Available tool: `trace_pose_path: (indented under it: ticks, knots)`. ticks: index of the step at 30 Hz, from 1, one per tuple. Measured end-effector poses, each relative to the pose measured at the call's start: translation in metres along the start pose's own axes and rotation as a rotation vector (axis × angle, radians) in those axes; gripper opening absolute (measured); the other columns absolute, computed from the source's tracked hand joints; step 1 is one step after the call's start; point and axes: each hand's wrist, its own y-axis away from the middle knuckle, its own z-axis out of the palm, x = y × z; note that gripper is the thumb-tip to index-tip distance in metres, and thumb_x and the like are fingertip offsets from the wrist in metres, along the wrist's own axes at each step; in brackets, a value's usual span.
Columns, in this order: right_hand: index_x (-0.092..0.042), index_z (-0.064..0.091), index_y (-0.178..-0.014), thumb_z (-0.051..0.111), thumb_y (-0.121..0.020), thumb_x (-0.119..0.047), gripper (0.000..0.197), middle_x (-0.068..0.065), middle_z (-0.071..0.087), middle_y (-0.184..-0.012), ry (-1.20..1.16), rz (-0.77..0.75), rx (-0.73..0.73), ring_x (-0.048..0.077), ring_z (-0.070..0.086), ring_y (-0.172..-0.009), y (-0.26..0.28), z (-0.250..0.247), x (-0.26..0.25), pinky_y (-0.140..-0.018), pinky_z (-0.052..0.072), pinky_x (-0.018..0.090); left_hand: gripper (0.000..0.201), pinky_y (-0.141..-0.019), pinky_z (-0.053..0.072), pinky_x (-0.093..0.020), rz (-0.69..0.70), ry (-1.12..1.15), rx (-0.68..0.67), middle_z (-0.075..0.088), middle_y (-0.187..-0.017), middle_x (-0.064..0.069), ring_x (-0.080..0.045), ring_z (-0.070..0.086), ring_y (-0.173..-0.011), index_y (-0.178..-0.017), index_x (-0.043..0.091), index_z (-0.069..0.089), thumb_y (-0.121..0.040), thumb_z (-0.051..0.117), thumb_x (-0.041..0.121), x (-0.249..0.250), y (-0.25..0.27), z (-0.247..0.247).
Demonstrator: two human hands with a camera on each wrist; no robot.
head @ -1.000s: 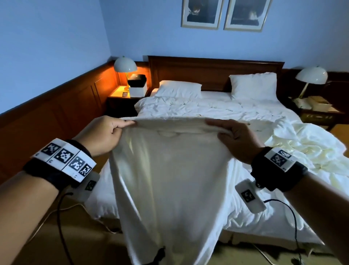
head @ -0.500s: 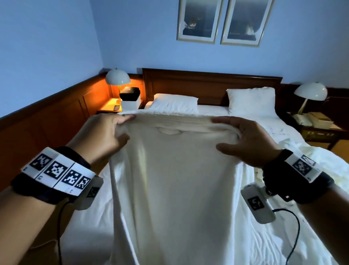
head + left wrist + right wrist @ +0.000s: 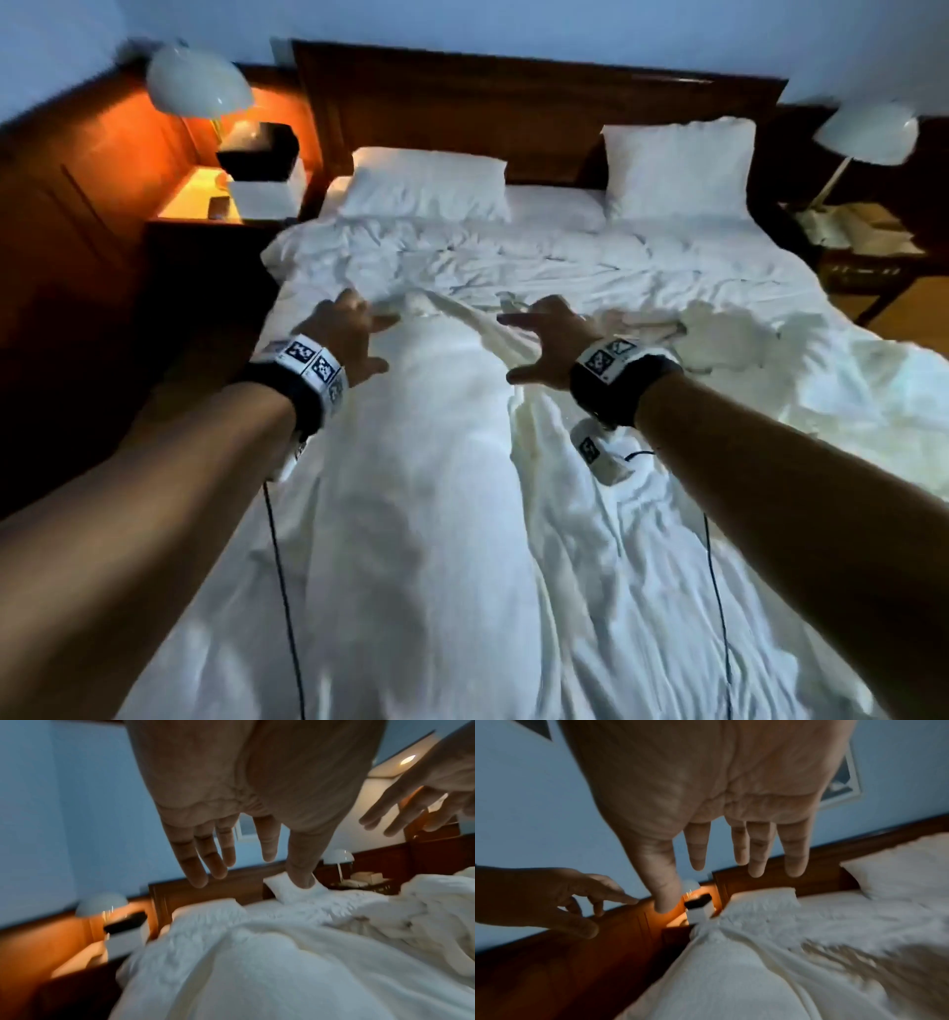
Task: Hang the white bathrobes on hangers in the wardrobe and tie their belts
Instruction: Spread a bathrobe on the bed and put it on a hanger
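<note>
A white bathrobe point(image 3: 426, 462) lies spread lengthwise on the bed, its collar end near my hands. My left hand point(image 3: 354, 334) hovers over the robe's upper left corner with fingers spread and holds nothing. My right hand point(image 3: 544, 339) hovers over the upper right corner, also spread and empty. The left wrist view shows the left hand point(image 3: 231, 850) with straight fingers above the robe point(image 3: 257, 973). The right wrist view shows the right hand point(image 3: 731, 852) open above the robe point(image 3: 731, 973). A second crumpled cream robe point(image 3: 801, 370) lies on the bed's right side. No hanger or wardrobe is in view.
The bed point(image 3: 565, 257) has two pillows point(image 3: 426, 185) against a wooden headboard point(image 3: 513, 97). A lit nightstand point(image 3: 205, 205) with a lamp point(image 3: 197, 82) and a black-and-white box stands at the left. Another lamp point(image 3: 862, 133) and nightstand stand at the right.
Both hands held the robe up by its shoulders before. Now the robe lies flat on the bed and both hands have let go, fingers spread above it.
</note>
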Motion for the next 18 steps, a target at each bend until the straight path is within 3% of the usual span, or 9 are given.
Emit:
trace_pose_path:
  ticks: [4,9,14,18]
  knots:
    - [-0.033,0.048,-0.139,0.076,-0.077,-0.043,0.069,0.013,0.043,-0.135,-0.114,0.138,-0.172,0.03,0.049,-0.123,0.014,0.077,0.046,-0.106,0.039,0.039,0.062,-0.111,0.033,-0.035,-0.027,0.198,-0.287,0.044,-0.135,-0.014,-0.032,0.046,-0.127,-0.136,0.032,0.052,-0.079,0.074,0.042,0.003,0.019,0.107]
    - [-0.032,0.058,-0.127,0.075,-0.079,-0.039,0.051,0.004,0.061,-0.122,-0.213,0.307,-0.3,0.021,0.061,-0.109,0.051,0.136,0.106,-0.099,0.047,0.034,0.056,-0.11,0.027,-0.026,0.012,0.317,-0.452,0.047,-0.135,-0.012,-0.024,0.045,-0.129,-0.138,0.028,0.051,-0.086,0.069,0.037,0.046,0.046,0.171]
    - [-0.03,0.059,-0.126,0.072,-0.082,-0.04,0.047,0.002,0.064,-0.118,-0.25,0.461,-0.397,0.018,0.06,-0.114,0.095,0.199,0.172,-0.096,0.042,0.025,0.051,-0.099,0.038,-0.023,0.008,0.384,-0.57,0.054,-0.131,-0.008,-0.022,0.06,-0.11,-0.133,0.028,0.057,-0.085,0.07,0.039,0.107,0.074,0.221]
    - [-0.025,0.054,-0.132,0.069,-0.085,-0.038,0.052,0.004,0.061,-0.125,-0.28,0.584,-0.49,0.023,0.056,-0.12,0.128,0.258,0.22,-0.102,0.042,0.03,0.05,-0.101,0.042,-0.03,-0.02,0.421,-0.648,0.053,-0.136,-0.007,-0.025,0.059,-0.113,-0.133,0.027,0.057,-0.086,0.069,0.037,0.153,0.097,0.259]
